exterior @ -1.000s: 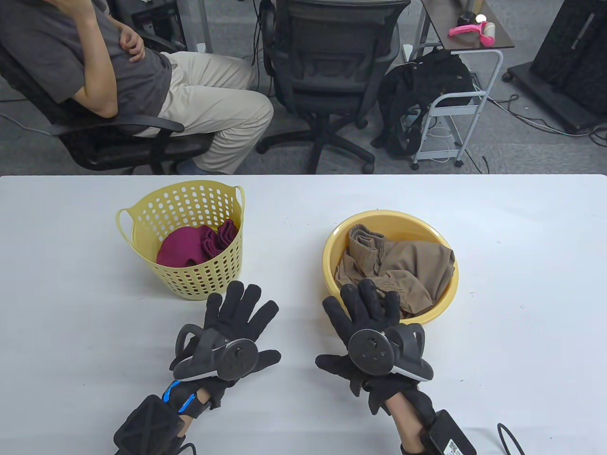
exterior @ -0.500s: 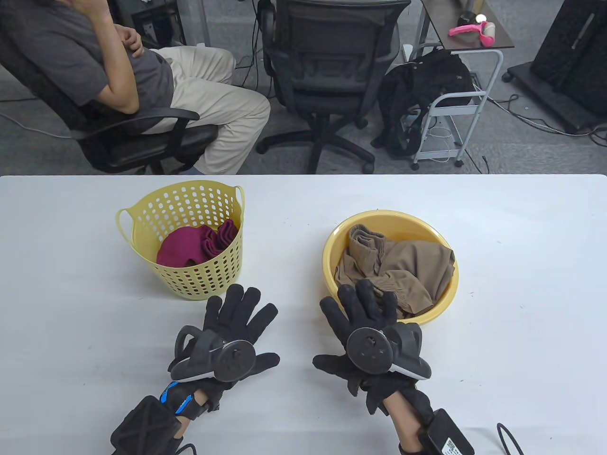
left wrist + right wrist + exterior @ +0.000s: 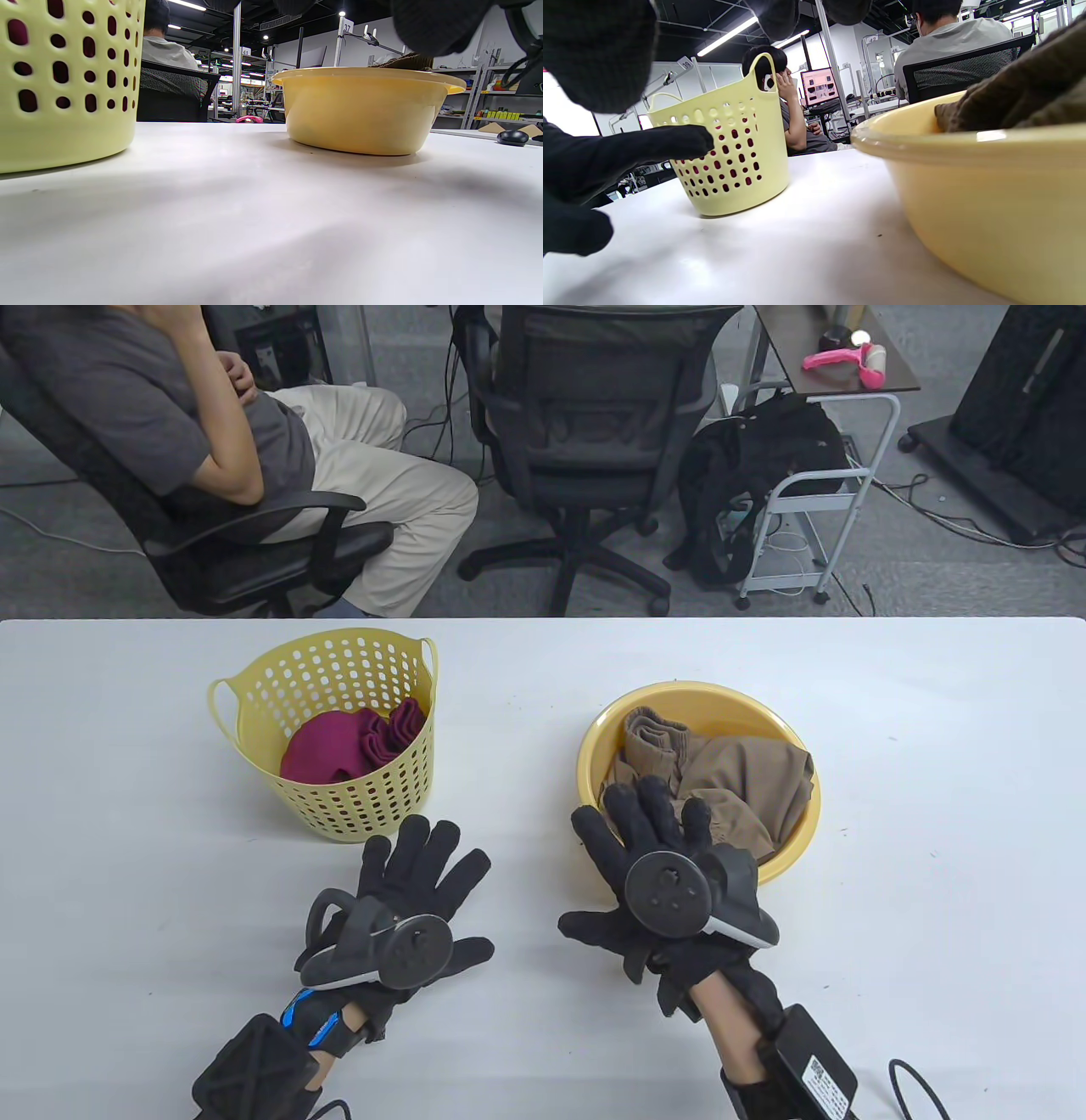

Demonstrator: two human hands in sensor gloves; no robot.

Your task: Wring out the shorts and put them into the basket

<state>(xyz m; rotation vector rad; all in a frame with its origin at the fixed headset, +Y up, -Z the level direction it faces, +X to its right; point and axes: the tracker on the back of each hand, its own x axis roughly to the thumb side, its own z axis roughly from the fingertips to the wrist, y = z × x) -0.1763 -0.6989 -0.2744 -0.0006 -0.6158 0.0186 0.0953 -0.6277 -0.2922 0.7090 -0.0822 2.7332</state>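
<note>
On white table (image 3: pixel 933 814): tan shorts (image 3: pixel 747 789) bunched in yellow basin (image 3: pixel 797 848); right hand (image 3: pixel 662 865) above near rim, fingers spread, gripping nothing; left hand (image 3: pixel 407 899) flat, splayed, just before basket (image 3: pixel 246 687).

Office-type lab space: grey carpet, mesh office chairs (image 3: pixel 594 432), white worktable (image 3: pixel 933 814), rolling cart (image 3: pixel 814 526), floor cables. Wrist views show numbered shelving racks (image 3: pixel 488 97), a monitor (image 3: pixel 819 87), strip lights on a dark ceiling.
</note>
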